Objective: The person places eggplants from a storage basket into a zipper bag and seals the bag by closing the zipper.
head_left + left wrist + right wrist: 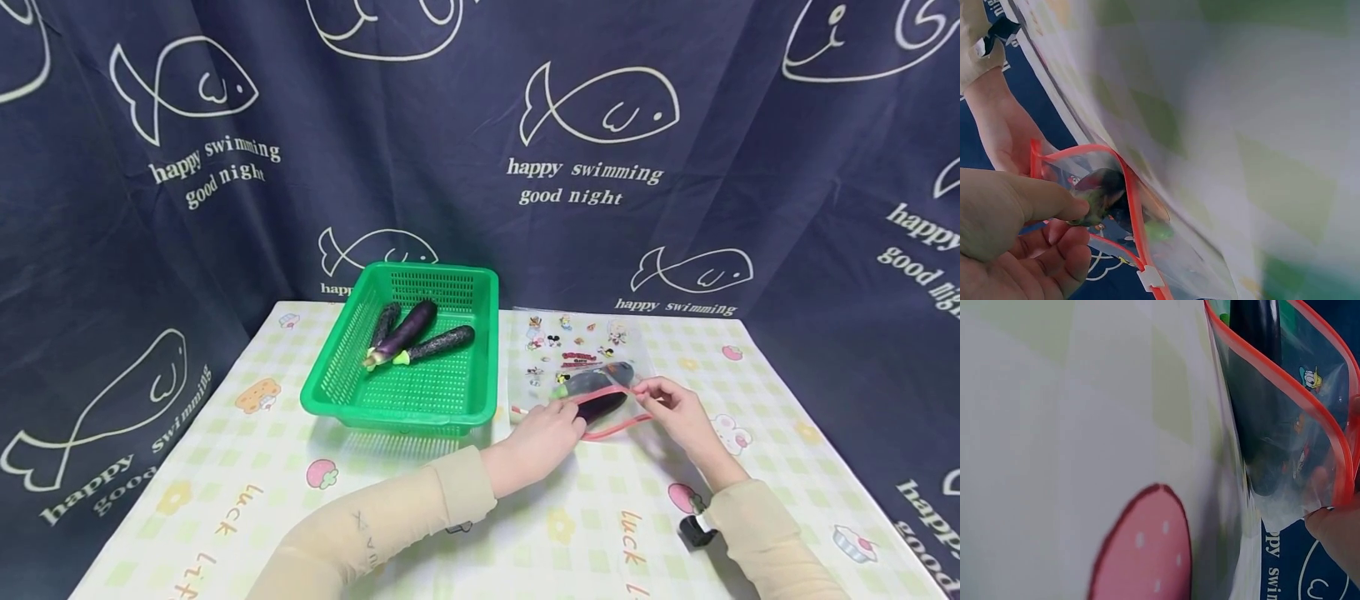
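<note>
At the left of the table (247,467) stands our green basket (405,422), with a smooth purple eggplant (408,332) and two rough, dark vegetables (442,343) lying inside it; to its right our left hand (542,437) reaches to the bag's mouth, its thumb and fingers pinching the green stem end of a second eggplant (602,406); that eggplant lies in the opening of the clear zip bag (637,342), just nearer to us than a dark vegetable with a green end (600,379) inside the bag; farthest right, our right hand (673,408) pinches the red rim (622,428) at its corner, and the mouth gapes between our hands.

To do this well, we judge, the right hand should hold the rim up and wide, clear of the skin; the left should slide the eggplant in low and level beside its neighbour, pressing gently from the stem and letting go only once that end is past the rim; a stem might snag the thin film, so we would turn it away from the wall; we would mind the white slider (1150,278) too, leaving its track unpinched.
</note>
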Tool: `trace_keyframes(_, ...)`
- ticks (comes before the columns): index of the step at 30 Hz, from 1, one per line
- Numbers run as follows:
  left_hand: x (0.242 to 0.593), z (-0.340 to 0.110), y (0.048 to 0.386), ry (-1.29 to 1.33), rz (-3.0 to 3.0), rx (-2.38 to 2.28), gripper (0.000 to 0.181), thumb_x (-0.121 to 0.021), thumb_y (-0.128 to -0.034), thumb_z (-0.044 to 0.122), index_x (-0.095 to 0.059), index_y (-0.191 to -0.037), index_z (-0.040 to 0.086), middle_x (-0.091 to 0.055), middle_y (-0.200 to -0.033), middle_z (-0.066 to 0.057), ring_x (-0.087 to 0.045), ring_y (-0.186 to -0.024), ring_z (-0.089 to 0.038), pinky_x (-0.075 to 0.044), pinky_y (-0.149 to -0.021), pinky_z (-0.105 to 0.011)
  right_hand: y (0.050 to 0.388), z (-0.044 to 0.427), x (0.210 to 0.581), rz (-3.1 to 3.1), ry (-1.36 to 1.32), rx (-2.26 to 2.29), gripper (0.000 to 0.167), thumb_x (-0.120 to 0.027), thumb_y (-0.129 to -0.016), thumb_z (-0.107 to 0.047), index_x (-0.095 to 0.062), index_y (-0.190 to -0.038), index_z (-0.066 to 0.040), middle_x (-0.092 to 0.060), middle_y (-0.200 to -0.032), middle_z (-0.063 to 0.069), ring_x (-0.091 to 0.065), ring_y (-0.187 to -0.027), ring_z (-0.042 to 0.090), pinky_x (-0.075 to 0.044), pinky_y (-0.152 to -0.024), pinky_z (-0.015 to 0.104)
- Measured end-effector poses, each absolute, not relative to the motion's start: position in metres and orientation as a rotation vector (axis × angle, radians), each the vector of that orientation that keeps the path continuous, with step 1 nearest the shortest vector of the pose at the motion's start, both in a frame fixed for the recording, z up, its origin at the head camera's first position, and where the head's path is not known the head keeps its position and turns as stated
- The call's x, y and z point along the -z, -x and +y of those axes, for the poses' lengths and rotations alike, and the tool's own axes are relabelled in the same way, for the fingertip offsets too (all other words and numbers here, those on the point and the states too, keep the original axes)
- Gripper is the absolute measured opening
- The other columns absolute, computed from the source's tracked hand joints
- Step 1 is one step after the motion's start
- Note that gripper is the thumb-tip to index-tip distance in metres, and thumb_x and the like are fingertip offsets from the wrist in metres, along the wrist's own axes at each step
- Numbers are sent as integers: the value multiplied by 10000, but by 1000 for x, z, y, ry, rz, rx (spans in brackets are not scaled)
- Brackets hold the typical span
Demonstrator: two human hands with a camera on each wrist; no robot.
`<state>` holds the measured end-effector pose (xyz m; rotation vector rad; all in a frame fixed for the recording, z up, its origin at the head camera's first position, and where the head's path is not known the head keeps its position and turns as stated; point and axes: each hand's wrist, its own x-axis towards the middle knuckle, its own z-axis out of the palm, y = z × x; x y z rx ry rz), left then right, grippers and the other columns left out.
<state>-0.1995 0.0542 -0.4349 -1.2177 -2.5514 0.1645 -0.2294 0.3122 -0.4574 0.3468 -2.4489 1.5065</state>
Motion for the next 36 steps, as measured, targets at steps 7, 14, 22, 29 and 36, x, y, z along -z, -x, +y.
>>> trace_keyframes(7, 433, 61, 205, 1208, -2541, -159, 139, -600, -903, 155, -611, -1041, 161, -589, -1080, -3, -548, -973, -158, -498, -733, -257, 226, 307, 450, -2464, -334, -1478, 125, -599, -873, 15, -610, -981, 75, -626, -810, 51, -539, -699, -4, -438, -609, 144)
trace_keyframes(14, 433, 67, 209, 1196, -2524, -199, 138, -591, -907, 157, -611, -1043, 163, -588, -1067, -3, -554, -946, -157, -492, -734, -263, 217, 298, 436, -2451, -335, -1506, 126, -602, -874, 18, -601, -973, 96, -621, -814, -23, -539, -710, -6, -430, -621, 139)
trace_keyframes(22, 432, 72, 215, 1211, -2555, -239, 149, -612, -894, 152, -609, -1042, 171, -588, -1089, 2, -543, -941, -153, -480, -785, -266, 216, 296, 434, -2451, -342, -1499, 133, -605, -877, 2, -604, -975, 93, -617, -814, -44, -535, -713, -5, -426, -630, 141)
trace_keyframes(29, 436, 77, 220, 1219, -2548, -276, 162, -607, -901, 167, -606, -1062, 185, -571, -1065, 18, -517, -910, -142, -466, -769, -255, 214, 294, 431, -2449, -345, -1482, 140, -597, -874, 20, -600, -981, 112, -619, -813, -19, -538, -715, 5, -426, -638, 127)
trace_keyframes(36, 438, 82, 223, 1223, -2515, -294, 186, -608, -898, 178, -613, -1084, 181, -577, -1078, 3, -523, -899, -138, -475, -747, -255, 214, 294, 431, -2444, -337, -1498, 141, -595, -875, 26, -595, -984, 116, -610, -815, -98, -541, -726, -10, -437, -637, 120)
